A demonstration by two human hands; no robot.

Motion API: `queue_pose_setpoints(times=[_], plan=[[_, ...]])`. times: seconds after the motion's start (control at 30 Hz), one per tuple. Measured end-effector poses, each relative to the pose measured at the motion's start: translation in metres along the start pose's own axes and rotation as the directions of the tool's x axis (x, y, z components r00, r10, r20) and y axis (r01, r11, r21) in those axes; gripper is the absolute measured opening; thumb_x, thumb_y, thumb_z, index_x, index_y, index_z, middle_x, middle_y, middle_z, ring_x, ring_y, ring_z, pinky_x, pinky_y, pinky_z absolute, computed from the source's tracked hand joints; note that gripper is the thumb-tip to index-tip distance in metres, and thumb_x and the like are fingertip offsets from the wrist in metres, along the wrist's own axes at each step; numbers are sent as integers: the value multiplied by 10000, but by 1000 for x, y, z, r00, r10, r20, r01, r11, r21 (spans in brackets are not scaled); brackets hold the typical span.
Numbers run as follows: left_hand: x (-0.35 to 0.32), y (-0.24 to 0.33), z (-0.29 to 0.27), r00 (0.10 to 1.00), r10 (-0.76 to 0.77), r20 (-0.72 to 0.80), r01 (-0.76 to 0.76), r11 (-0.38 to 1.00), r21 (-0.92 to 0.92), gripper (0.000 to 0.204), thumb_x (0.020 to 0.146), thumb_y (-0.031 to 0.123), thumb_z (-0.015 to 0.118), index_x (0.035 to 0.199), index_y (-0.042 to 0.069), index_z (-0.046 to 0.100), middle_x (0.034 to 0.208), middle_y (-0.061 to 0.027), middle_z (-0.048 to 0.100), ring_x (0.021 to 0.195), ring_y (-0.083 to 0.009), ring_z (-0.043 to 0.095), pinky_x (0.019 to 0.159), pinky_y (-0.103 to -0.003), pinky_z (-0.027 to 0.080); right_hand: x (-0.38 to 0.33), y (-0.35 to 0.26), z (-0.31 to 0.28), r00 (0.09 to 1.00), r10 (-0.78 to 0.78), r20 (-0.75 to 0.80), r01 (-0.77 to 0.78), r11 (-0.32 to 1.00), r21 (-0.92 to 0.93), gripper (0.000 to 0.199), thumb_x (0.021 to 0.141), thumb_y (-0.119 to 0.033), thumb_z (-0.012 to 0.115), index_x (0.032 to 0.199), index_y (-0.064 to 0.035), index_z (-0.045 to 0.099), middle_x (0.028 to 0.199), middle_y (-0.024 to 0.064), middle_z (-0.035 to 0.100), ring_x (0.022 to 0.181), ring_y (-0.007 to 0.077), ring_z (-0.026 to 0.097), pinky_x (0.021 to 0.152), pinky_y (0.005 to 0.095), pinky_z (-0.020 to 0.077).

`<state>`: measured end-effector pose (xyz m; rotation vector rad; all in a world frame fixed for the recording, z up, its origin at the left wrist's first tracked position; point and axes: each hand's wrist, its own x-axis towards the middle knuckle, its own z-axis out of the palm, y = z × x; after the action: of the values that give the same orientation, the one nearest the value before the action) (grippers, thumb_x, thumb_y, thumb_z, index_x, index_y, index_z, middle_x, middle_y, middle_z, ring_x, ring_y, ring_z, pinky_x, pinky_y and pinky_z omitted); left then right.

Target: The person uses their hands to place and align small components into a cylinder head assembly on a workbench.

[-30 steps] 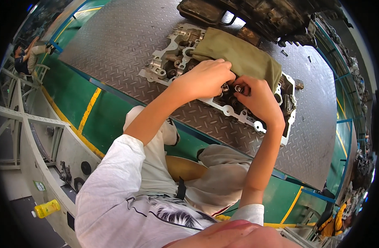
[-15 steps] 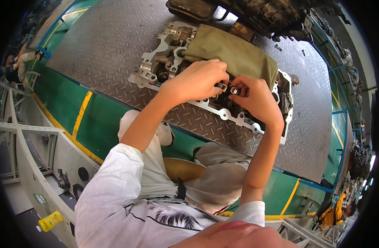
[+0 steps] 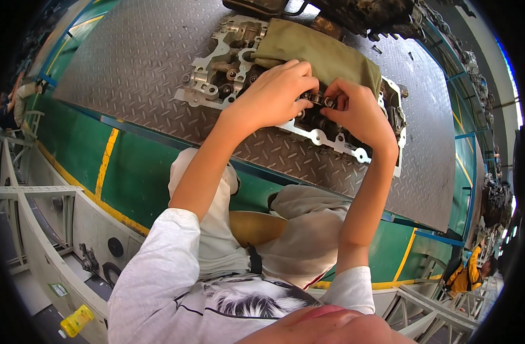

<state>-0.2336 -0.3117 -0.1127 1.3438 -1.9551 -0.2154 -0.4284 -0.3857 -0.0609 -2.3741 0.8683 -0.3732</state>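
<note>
On the metal plate lies an engine cylinder head (image 3: 317,136), a silver-edged casting with dark recesses. A folded olive-green cloth (image 3: 320,49) covers its far middle. Over its near middle, my left hand (image 3: 277,96) is closed, pinching a small shiny metal piece that looks like a rocker arm (image 3: 314,98). Just to the right, my right hand (image 3: 361,112) is closed, with thumb and fingertips on a second similar rocker arm (image 3: 329,102). The two pieces are close together, end toward end. My fingers hide parts of both, and I cannot tell whether they touch.
A dark, greasy engine assembly (image 3: 360,17) stands at the far side of the textured steel plate (image 3: 130,74). Two loose bolts (image 3: 376,49) lie near it. A yellow bottle (image 3: 77,321) is at lower left. A person in yellow (image 3: 467,275) is at far right.
The cylinder head and hands sit higher in the picture as the view has shifted. My hands have brought the two small metal pieces nearer each other. Both grips stay closed.
</note>
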Motion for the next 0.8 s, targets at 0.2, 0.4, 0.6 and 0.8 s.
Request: queue_pose_setpoints(times=[0.2, 0.4, 0.6, 0.8], plan=[[-3, 0, 3, 999, 8, -36, -7, 999, 31, 224, 814, 102, 747, 1003, 21, 659, 986, -89, 547, 1015, -281, 558, 882, -403, 467, -2, 5, 15, 986, -136, -100, 123, 984, -128, 282, 718, -7, 792, 952, 38, 642, 841, 143, 656, 722, 282, 616, 691, 370, 489], [-2, 6, 8, 998, -50, -26, 52, 997, 64, 225, 787, 62, 730, 1000, 27, 665, 1003, -90, 554, 1039, -277, 557, 905, -401, 477, 0, 7, 20, 985, -135, -111, 116, 979, -167, 246, 714, -19, 799, 908, 28, 656, 806, 133, 634, 699, 268, 594, 667, 372, 470], [0, 5, 15, 998, -28, -64, 32, 998, 58, 209, 750, 71, 723, 954, 38, 693, 960, -88, 579, 1035, -276, 552, 908, -407, 484, -2, 11, 13, 997, -13, -74, 10, 999, -41, 260, 717, -70, 829, 928, -9, 691, 659, 0, 473, 614, 95, 409, 545, 278, 360], [0, 2, 18, 998, -24, -62, 28, 998, 60, 226, 759, 87, 725, 973, 27, 689, 968, -88, 584, 1037, -277, 554, 906, -405, 486, -1, 12, 9, 999, 32, -30, -32, 999, 4, 240, 733, -77, 832, 921, -12, 698, 656, -20, 472, 624, 82, 408, 544, 270, 345]])
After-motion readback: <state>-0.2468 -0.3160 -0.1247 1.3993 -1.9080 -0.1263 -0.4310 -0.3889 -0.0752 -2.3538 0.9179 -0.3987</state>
